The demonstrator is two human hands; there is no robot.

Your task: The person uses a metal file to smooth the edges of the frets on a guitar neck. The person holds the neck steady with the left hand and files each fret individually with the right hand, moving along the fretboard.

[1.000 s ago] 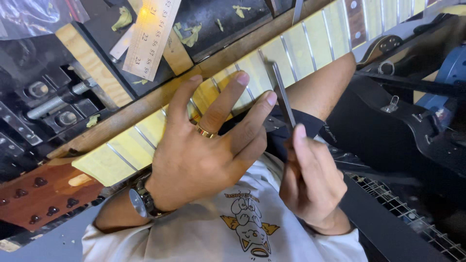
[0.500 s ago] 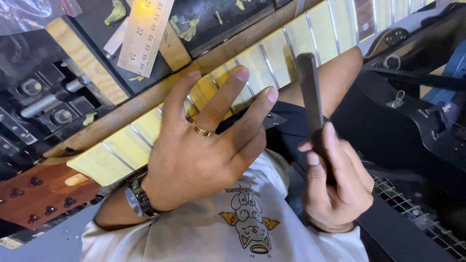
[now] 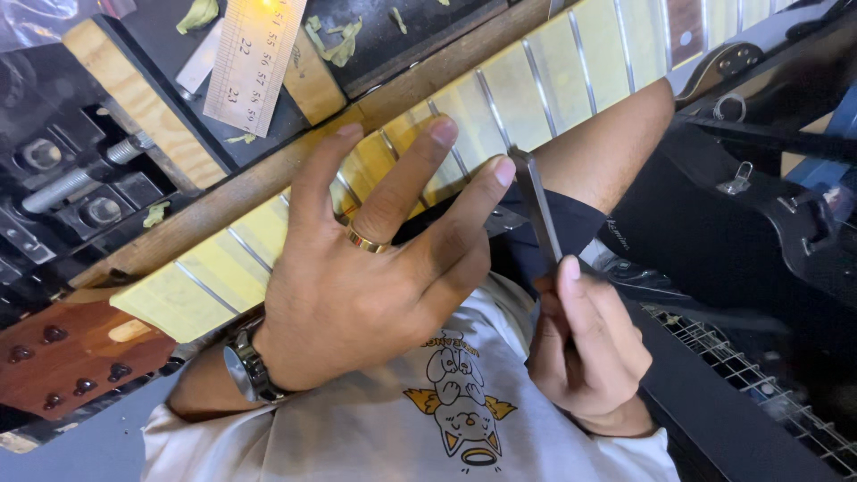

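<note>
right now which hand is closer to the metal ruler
Left. The left hand lies spread on the taped fretboard just below the ruler; the right hand grips a thin metal tool farther off.

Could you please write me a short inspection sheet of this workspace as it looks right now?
Surface: dark workbench with a wooden block.
Job's things: guitar neck, its fretboard covered in yellowish tape between the frets; thin metal file.
Clutter: steel ruler, scraps of torn tape, threaded bolt.
Hands: left hand, with ring and wristwatch, fingers spread on the fretboard; right hand grips the file, its tip at the neck's edge.
Cables: nothing seen.
Surroundings: black guitar case and wire grille to the right.
</note>
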